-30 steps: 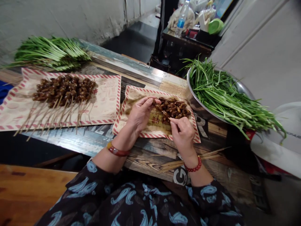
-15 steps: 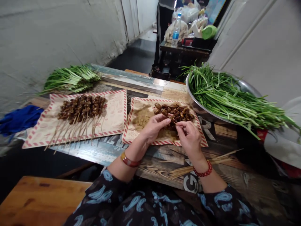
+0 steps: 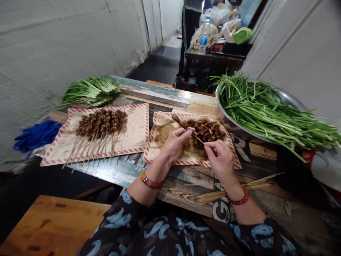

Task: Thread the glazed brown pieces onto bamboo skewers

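Note:
Between my hands is a skewer [image 3: 199,139] with several glossy brown pieces on its far end, which points up and to the left. My left hand [image 3: 177,142] is closed round the lowest pieces. The fingers of my right hand [image 3: 218,156] pinch the bare stick's lower end. Beneath them lies a striped paper sheet [image 3: 162,142], bearing a heap of loose brown pieces [image 3: 210,129] on its right half. On another striped paper [image 3: 135,131] to the left, several filled skewers [image 3: 102,122] lie side by side, their sticks toward me.
Bare sticks [image 3: 210,196] lie near the table's front edge. A metal bowl [image 3: 226,122] of green stalks stands at the right. Green bundles [image 3: 90,90] and a blue glove [image 3: 38,135] are at the left. A person [image 3: 186,42] stands behind, beside a bottle [image 3: 204,37].
My right hand has drawn slightly away from my left, and more bare stick shows between them. The filled end now reaches further up and left. The whole view has shifted a little.

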`<action>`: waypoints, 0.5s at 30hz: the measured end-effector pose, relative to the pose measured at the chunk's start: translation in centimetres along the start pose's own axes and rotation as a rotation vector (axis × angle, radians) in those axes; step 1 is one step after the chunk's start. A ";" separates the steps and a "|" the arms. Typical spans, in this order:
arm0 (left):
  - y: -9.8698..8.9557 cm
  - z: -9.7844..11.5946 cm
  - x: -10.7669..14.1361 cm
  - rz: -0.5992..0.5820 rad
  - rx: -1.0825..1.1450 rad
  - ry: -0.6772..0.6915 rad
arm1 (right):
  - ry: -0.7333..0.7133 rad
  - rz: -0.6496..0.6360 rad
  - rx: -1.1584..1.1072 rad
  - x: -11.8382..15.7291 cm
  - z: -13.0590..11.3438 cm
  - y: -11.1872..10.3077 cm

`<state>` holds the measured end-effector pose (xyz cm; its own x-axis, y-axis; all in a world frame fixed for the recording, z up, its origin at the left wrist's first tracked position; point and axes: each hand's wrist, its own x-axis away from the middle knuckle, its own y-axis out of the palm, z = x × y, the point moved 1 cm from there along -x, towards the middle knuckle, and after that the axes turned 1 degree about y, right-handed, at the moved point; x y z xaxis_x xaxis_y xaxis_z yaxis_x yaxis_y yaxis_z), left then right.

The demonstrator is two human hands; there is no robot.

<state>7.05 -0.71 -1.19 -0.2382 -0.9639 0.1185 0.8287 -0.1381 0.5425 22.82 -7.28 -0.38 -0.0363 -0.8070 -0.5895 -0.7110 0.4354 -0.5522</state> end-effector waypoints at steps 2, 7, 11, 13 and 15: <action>0.3 -0.3 0.2 -0.054 -0.017 -0.010 | -0.003 0.002 0.003 0.0 0.0 0.0; 0.4 -0.1 0.3 -0.100 -0.048 -0.036 | 0.005 0.004 0.006 0.0 0.1 -0.1; -0.3 1.1 0.0 -0.024 0.033 0.031 | 0.020 0.003 0.000 0.1 0.2 -0.2; -0.6 1.7 -0.2 0.004 0.077 0.077 | 0.019 -0.006 -0.002 0.1 0.1 -0.3; -0.7 1.9 -0.2 0.020 0.093 0.086 | 0.015 -0.017 -0.001 0.2 0.1 -0.3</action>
<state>5.58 0.02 0.00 -0.1740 -0.9829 0.0605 0.7815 -0.1005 0.6158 23.08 -7.51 -0.43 -0.0353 -0.8201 -0.5711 -0.7119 0.4217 -0.5615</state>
